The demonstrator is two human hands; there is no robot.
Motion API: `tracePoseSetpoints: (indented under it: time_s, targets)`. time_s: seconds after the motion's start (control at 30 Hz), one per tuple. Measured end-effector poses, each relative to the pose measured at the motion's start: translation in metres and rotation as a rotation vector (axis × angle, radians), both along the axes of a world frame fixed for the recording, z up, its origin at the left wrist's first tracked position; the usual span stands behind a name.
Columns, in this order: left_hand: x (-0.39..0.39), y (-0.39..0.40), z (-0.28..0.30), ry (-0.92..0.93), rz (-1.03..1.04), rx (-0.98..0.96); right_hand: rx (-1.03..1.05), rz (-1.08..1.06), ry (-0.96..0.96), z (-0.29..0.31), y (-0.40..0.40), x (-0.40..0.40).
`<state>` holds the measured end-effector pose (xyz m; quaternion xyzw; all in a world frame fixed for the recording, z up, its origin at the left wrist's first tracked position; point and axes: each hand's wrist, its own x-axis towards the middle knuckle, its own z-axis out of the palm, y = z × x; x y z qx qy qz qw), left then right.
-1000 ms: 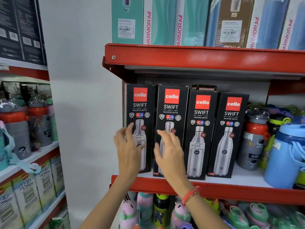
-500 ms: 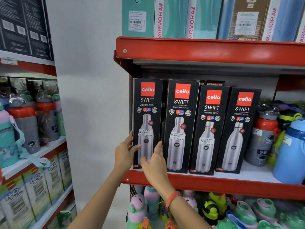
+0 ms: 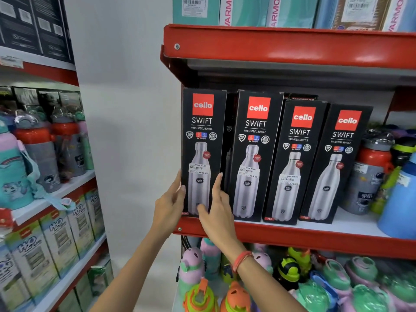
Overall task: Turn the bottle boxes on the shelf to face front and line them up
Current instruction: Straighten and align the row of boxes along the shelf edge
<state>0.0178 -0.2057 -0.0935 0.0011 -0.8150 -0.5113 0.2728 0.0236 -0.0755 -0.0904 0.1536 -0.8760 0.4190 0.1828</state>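
Note:
Several black Cello Swift bottle boxes stand in a row on the red shelf (image 3: 292,235), fronts facing out. The leftmost box (image 3: 203,131) is upright at the shelf's left end. My left hand (image 3: 170,203) presses its left side near the bottom. My right hand (image 3: 216,208) holds its right side, fingers up in the gap, thumb across the lower front. The second box (image 3: 256,154) stands a small gap away. The third box (image 3: 295,161) and fourth box (image 3: 337,163) lean slightly and sit lower.
Red-capped grey bottles (image 3: 369,172) and a blue jug (image 3: 403,199) fill the shelf's right part. Colourful kids' bottles (image 3: 202,278) crowd the shelf below. Boxes (image 3: 270,10) stand on the shelf above. A second rack (image 3: 45,199) with bottles and boxes stands on the left.
Both hands moved left from the fronts of the first two boxes onto the leftmost box's two sides. A gap has opened between the first and second box.

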Motion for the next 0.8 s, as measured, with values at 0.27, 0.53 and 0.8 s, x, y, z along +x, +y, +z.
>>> tracePoseSetpoints:
  time_s: [0.27, 0.53, 0.8]
  targets:
    - [0.013, -0.002, -0.002, 0.008, -0.001, -0.031, 0.024, -0.025, 0.075, -0.008, 0.003, 0.011]
    - [0.020, 0.003, 0.001, 0.045, 0.078, -0.071, 0.043, -0.053, 0.125, -0.016, 0.003, 0.018]
    - [0.023, 0.014, -0.001, 0.056, 0.165, -0.145, 0.004, -0.007, 0.165, -0.014, 0.014, 0.022]
